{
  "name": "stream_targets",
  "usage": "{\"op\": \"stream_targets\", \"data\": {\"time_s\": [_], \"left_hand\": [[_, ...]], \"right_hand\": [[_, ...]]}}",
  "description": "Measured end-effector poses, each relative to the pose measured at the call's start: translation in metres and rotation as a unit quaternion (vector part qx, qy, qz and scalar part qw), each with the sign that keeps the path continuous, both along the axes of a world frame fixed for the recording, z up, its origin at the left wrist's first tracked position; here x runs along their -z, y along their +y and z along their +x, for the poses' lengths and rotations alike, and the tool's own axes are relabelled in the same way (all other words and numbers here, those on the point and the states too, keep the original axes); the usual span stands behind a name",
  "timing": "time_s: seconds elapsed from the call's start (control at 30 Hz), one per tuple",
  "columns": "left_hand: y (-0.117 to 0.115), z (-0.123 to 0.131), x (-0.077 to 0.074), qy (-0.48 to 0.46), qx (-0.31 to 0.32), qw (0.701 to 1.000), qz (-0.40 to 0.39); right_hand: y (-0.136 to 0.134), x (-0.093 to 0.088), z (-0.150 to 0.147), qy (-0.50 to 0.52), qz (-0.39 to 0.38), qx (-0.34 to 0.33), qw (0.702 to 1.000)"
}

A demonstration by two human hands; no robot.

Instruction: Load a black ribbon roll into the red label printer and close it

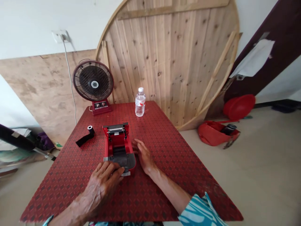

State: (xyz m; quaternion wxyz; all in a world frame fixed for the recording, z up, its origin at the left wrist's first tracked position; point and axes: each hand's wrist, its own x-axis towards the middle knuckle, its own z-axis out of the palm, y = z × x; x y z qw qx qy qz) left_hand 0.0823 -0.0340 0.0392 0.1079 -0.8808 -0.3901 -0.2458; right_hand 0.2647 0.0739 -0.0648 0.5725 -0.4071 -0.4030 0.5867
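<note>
A red machine (129, 147) sits on the table (169, 179), its lid (116, 129) raised at the far end, with a pale metallic bar across the lid's inner face. A dark strip (121, 158) runs from inside the red machine toward its near end, lying over a grey part there.

The person's left hand (103, 180) lies over the near left corner of the red machine, fingers bent and close together, the thumb tip at the near edge. Whether thumb and fingers pinch the strip or only press down cannot be told. The right hand (144, 157) is at the red machine's right side wall, fingers loosely extended toward it and the palm holding nothing; whether the fingertips touch the wall is unclear.

To the left of the red machine, just beyond its side, a dark roll (88, 135) with a pale end stands with a length of its band trailing over the table. Behind the red machine and slightly right, a clear bottle (140, 105) with a white cap stands upright. Behind it to the left is a fan (94, 83). Farther back, a large round wooden board (164, 62) leans against the wall. Well to the right of the red machine, a red bag (209, 135) rests on the floor.
</note>
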Motion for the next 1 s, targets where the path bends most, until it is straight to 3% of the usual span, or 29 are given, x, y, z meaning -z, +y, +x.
{"op": "stream_targets", "data": {"time_s": [0.1,0.3,0.5,0.6,0.7,0.87,1.0], "left_hand": [[0.000,0.000,0.001,-0.009,0.004,1.000,0.004],[0.000,0.000,0.006,-0.012,-0.006,1.000,0.015],[0.001,-0.001,0.010,-0.021,-0.007,0.999,0.032],[0.003,-0.002,0.012,-0.018,-0.013,0.999,0.034],[0.003,-0.003,0.016,-0.020,-0.014,0.999,0.041],[0.002,0.000,0.014,-0.028,-0.015,0.998,0.048],[0.000,0.002,0.010,-0.027,-0.019,0.999,0.034]], "right_hand": [[0.016,-0.011,0.004,0.027,-0.015,0.025,0.999],[0.037,-0.036,0.001,-0.002,0.031,0.031,0.999],[0.023,-0.010,-0.010,0.034,0.020,0.006,0.999],[0.020,-0.010,-0.013,0.042,0.014,-0.003,0.999],[0.027,-0.034,-0.015,-0.016,0.051,-0.004,0.999],[0.045,-0.090,-0.016,-0.156,0.195,0.005,0.968],[0.030,-0.101,-0.011,-0.212,0.230,0.007,0.950]]}}
